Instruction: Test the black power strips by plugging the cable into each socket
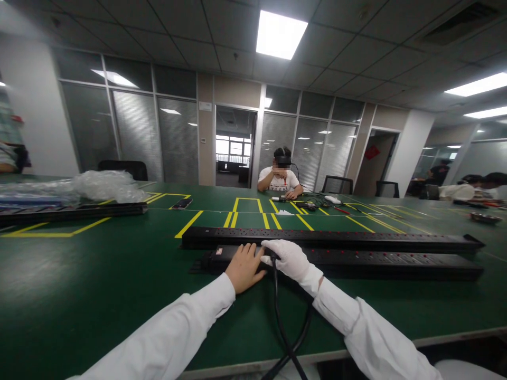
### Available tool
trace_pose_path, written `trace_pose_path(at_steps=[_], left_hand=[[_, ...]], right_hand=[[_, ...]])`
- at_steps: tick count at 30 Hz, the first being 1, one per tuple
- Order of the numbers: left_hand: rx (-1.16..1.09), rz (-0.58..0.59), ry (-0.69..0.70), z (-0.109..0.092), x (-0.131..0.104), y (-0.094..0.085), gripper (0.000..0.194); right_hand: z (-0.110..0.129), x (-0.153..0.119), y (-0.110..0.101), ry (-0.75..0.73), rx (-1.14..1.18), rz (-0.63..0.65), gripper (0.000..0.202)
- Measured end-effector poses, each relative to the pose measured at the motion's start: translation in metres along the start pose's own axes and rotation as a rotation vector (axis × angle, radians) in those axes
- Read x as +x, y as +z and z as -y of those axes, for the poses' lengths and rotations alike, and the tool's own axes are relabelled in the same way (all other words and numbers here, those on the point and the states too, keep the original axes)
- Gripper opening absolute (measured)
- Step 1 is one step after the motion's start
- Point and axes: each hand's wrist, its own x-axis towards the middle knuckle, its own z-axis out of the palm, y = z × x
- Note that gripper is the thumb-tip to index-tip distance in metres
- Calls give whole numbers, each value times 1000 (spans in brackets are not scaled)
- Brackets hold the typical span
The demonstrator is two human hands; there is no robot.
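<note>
Two long black power strips lie side by side across the green table. The nearer power strip has a row of sockets with red dots, and the farther power strip runs parallel behind it. My bare left hand grips across the nearer strip close to its left end, fingers over the top and thumb on the near side. Just right of it, my white-gloved right hand is closed on a thick black cable. The cable's tip is hidden by the glove, and its loop drops over the table's front edge.
Clear plastic wrap and another black bar lie at the left. A phone rests farther back among yellow tape lines. Across the table sits a person wearing a headset, near cables and a white object. A dish stands far right.
</note>
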Motion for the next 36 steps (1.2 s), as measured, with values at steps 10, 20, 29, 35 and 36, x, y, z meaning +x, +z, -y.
trace_pose_path(at_steps=[10,20,29,35,36], left_hand=[[2,-15,-1,-1,-1,-1,55],[17,-21,6,0,0,2,55],[17,-19,2,1,-1,3,58],[10,-11,8,1,-1,4,58],[8,-7,8,1,0,4,57]], right_hand=[[-14,14,-4,110,91,58,29],[0,3,0,79,33,9,25],[2,-3,4,48,34,-11,26],[3,-4,4,70,47,-14,28],[4,-4,3,74,48,-7,28]])
